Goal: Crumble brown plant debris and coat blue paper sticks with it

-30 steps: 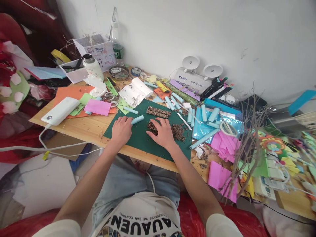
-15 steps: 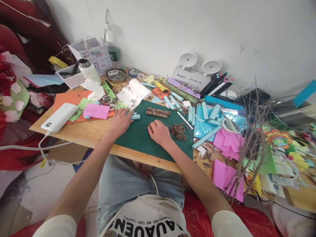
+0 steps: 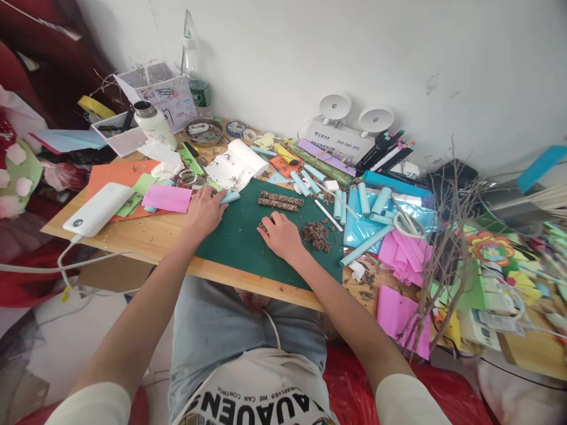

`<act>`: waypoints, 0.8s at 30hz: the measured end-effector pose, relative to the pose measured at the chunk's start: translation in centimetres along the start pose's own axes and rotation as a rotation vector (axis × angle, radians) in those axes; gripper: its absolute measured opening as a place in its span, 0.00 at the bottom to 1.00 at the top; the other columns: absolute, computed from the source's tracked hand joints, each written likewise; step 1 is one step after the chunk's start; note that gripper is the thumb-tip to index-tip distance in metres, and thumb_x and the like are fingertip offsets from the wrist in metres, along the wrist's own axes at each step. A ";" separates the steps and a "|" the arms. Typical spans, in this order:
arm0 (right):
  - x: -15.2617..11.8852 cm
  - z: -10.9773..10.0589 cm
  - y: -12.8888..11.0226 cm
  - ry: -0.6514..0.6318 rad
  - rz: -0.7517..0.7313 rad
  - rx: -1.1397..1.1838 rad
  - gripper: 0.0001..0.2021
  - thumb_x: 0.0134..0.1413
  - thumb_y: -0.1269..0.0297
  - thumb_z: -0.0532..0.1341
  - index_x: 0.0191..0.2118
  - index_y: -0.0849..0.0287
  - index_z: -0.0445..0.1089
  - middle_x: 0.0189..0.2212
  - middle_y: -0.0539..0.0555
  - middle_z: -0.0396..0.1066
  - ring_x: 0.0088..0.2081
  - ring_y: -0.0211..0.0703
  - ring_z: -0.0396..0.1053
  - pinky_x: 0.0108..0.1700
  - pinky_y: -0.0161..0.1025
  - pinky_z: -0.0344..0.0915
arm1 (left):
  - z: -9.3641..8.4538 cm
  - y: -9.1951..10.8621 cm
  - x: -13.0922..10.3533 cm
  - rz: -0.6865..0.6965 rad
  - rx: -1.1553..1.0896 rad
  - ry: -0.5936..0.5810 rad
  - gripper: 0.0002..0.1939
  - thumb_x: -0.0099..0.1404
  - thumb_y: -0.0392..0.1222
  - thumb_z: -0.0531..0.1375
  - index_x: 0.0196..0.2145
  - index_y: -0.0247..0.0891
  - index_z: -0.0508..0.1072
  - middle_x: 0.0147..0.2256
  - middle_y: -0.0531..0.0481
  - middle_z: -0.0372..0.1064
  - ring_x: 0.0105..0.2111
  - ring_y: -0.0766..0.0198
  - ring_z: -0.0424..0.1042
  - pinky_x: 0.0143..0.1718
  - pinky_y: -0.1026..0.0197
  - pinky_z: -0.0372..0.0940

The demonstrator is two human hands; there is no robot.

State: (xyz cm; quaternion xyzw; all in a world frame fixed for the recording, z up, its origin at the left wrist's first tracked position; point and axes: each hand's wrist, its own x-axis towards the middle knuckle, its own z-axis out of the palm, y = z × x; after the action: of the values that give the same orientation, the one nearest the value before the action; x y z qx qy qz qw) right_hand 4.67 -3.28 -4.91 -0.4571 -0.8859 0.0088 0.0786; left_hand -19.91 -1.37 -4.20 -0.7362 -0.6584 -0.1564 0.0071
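Observation:
My left hand [image 3: 206,213] is closed around a light blue paper tube [image 3: 231,196] at the left edge of a dark green mat [image 3: 241,242]. The tube's far end sticks out past my fingers. On the mat, my right hand [image 3: 282,237] is curled, its fingertips together over some brown crumbly bits [image 3: 264,226], mostly hidden beneath them. Just beyond lie two rolls coated in brown crumbs [image 3: 280,201], side by side. To the right of my right hand is a loose heap of brown crumbs [image 3: 316,235].
Several blue paper tubes [image 3: 363,199] and scissors [image 3: 408,224] lie right of the mat, near upright dry twigs [image 3: 447,260]. A white power bank [image 3: 98,209], pink paper [image 3: 167,198] and an open bottle [image 3: 154,123] stand left. A white router [image 3: 339,137] is by the wall.
My left hand has drawn slightly left with the blue tube, which now tilts upward to the right. My right hand stays over the brown bits, fingers shifted a little. The whole view has shifted slightly.

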 end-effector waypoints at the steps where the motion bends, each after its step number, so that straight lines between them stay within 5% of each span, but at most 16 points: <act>1: 0.1 0.2 0.0 -0.013 0.003 -0.011 0.16 0.70 0.58 0.45 0.44 0.58 0.68 0.41 0.61 0.67 0.40 0.48 0.65 0.32 0.38 0.57 | -0.1 0.7 -0.3 -0.013 -0.026 0.040 0.22 0.68 0.45 0.55 0.58 0.38 0.68 0.52 0.34 0.62 0.55 0.40 0.61 0.55 0.41 0.59; 4: 0.3 0.7 0.0 -0.014 0.032 0.007 0.16 0.70 0.62 0.44 0.42 0.60 0.67 0.37 0.60 0.69 0.36 0.45 0.66 0.28 0.36 0.52 | -0.5 3.5 -1.6 0.013 -0.207 0.156 0.23 0.68 0.45 0.55 0.59 0.38 0.67 0.57 0.34 0.60 0.59 0.40 0.57 0.59 0.38 0.55; 7: 0.3 0.7 0.5 0.121 0.104 0.156 0.15 0.69 0.62 0.47 0.36 0.59 0.67 0.32 0.56 0.69 0.32 0.41 0.65 0.29 0.36 0.52 | -0.7 7.0 -3.4 -0.051 -0.573 0.225 0.19 0.69 0.47 0.55 0.54 0.39 0.72 0.54 0.37 0.65 0.56 0.47 0.63 0.59 0.44 0.58; 11: 0.0 -0.3 0.7 0.402 0.283 0.493 0.16 0.67 0.58 0.49 0.31 0.58 0.66 0.25 0.49 0.66 0.26 0.37 0.62 0.31 0.34 0.55 | -0.4 11.4 -4.8 -0.443 -1.369 0.183 0.16 0.68 0.50 0.57 0.46 0.39 0.76 0.48 0.42 0.72 0.48 0.55 0.72 0.54 0.53 0.64; 14: -0.2 -1.0 -0.1 0.509 0.338 0.642 0.15 0.66 0.57 0.50 0.32 0.57 0.67 0.25 0.49 0.68 0.27 0.37 0.64 0.33 0.34 0.58 | -0.3 13.7 -4.4 -0.769 -1.917 0.048 0.14 0.66 0.48 0.58 0.40 0.36 0.77 0.42 0.42 0.75 0.44 0.59 0.75 0.51 0.57 0.67; 18: -0.6 -0.7 -1.4 0.479 0.192 0.556 0.13 0.65 0.59 0.50 0.33 0.57 0.68 0.31 0.53 0.72 0.32 0.40 0.67 0.36 0.36 0.61 | -0.6 15.0 -3.1 -1.096 -2.193 -0.308 0.17 0.68 0.49 0.53 0.29 0.35 0.74 0.26 0.45 0.73 0.37 0.56 0.77 0.42 0.57 0.70; 24: -1.3 0.0 -1.3 0.447 -0.043 0.379 0.16 0.60 0.50 0.54 0.31 0.56 0.68 0.32 0.57 0.71 0.38 0.48 0.67 0.45 0.46 0.60 | 0.5 14.8 -2.4 -1.166 -2.343 -0.402 0.13 0.65 0.44 0.57 0.24 0.37 0.69 0.20 0.51 0.68 0.23 0.63 0.73 0.30 0.62 0.69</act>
State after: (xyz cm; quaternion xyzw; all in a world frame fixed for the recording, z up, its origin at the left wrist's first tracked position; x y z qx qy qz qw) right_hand 4.41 -5.08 -4.99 -0.4060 -0.8385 0.0715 0.3562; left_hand -5.65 -5.51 -2.31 0.0718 -0.3423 -0.4979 -0.7936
